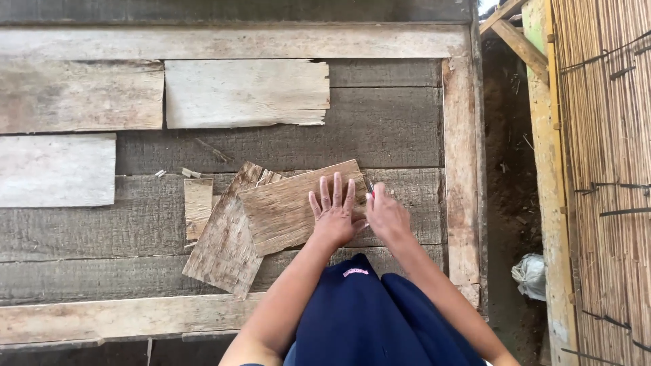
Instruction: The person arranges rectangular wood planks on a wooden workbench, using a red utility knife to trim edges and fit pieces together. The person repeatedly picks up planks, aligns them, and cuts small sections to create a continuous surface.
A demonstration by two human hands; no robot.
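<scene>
A wide counter of weathered grey planks (380,129), framed by paler boards, fills most of the view. To its right a wall of bound reed stalks (610,169) is seen beyond a strip of dark earth. Three pale flat boards (244,91) are laid across the upper left of the counter. Near the middle, a large brown fibrous sheet (224,247) lies tilted, and a smaller rectangular brown fibrous sheet (285,207) is laid over its upper right part. A narrow strip of the same material (198,203) rests just left of them. The left hand (333,215) is pressed flat on the smaller sheet's right end, its grip spread, fingers apart. The right hand (386,215) is placed at that sheet's right edge, its grip closed around a small thin tool (370,186), mostly hidden.
</scene>
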